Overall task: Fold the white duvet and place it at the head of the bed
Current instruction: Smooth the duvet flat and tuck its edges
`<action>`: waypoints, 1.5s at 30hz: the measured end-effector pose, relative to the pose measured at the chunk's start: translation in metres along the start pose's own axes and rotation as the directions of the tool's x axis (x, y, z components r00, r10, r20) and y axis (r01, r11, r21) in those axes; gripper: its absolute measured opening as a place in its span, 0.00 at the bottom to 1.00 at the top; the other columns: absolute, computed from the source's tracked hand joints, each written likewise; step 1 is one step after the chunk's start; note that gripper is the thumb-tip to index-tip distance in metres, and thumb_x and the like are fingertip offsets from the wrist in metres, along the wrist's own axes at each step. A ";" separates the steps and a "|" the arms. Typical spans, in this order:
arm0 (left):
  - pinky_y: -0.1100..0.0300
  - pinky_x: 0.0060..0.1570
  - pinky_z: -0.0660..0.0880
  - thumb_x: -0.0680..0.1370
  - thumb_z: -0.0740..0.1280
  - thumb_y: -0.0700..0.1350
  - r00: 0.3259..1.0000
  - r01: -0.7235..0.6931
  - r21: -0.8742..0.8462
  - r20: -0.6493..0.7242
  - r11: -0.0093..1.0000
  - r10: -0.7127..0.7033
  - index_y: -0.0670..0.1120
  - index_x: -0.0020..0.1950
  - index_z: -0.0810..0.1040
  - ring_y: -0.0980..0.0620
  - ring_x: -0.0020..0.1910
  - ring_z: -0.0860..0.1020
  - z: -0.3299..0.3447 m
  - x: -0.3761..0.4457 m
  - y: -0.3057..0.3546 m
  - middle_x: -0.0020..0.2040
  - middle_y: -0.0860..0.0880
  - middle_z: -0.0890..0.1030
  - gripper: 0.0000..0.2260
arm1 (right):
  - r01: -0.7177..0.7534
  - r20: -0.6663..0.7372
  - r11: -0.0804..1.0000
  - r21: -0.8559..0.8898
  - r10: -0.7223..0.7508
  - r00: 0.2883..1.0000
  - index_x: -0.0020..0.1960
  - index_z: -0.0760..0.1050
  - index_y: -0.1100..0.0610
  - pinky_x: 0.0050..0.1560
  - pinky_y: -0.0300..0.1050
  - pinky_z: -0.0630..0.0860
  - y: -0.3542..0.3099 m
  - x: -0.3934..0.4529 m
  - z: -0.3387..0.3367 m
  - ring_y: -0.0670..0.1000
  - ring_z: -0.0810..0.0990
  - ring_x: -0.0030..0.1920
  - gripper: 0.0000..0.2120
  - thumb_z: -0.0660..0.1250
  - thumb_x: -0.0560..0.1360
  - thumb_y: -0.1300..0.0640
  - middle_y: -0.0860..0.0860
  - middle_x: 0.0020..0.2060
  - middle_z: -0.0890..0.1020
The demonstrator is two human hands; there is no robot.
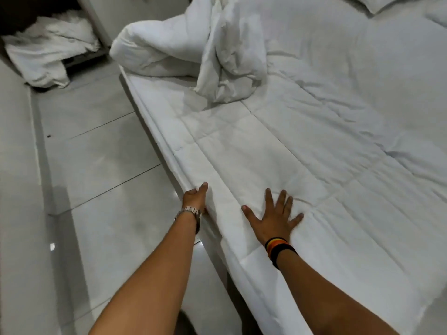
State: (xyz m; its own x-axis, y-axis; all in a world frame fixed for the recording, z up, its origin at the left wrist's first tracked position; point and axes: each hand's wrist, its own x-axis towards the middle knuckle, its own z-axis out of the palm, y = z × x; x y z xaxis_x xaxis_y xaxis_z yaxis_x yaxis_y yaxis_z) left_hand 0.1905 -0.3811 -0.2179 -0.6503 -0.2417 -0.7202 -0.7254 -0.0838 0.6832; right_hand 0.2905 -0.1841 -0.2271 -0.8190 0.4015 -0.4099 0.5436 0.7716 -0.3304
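Observation:
The white quilted duvet (pixel 302 146) lies spread over the bed, its left edge running along the bed's side. At the far left of the bed a part of it is bunched into a crumpled heap (pixel 193 44). My left hand (pixel 194 198), with a watch on the wrist, grips the duvet's side edge, thumb on top and fingers hidden underneath. My right hand (pixel 274 218), with dark and orange bands on the wrist, rests flat on the duvet with its fingers spread, a short way to the right of the left hand.
A pillow (pixel 379 3) lies at the top right of the bed. Glossy pale floor tiles (pixel 101 165) run along the bed's left side. A heap of white linen (pixel 46 52) sits in a dark nook at the top left.

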 end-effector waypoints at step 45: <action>0.60 0.75 0.52 0.83 0.56 0.61 0.226 -0.918 0.321 0.906 -0.232 0.359 0.55 0.84 0.47 0.51 0.80 0.58 0.136 0.230 0.212 0.84 0.52 0.48 0.33 | -0.280 -0.437 0.958 0.069 0.281 0.855 0.85 0.44 0.43 0.78 0.73 0.38 -0.125 0.435 -0.133 0.54 0.42 0.84 0.40 0.45 0.79 0.26 0.52 0.85 0.43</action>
State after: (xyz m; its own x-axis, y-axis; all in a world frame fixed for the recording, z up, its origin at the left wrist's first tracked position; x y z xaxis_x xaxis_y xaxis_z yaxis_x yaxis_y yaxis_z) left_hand -0.1436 -0.3228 -0.2545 -0.6113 0.7910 -0.0270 0.6931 0.5515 0.4642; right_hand -0.1583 -0.0401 -0.2510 -0.6274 0.7753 -0.0720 0.7622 0.5926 -0.2604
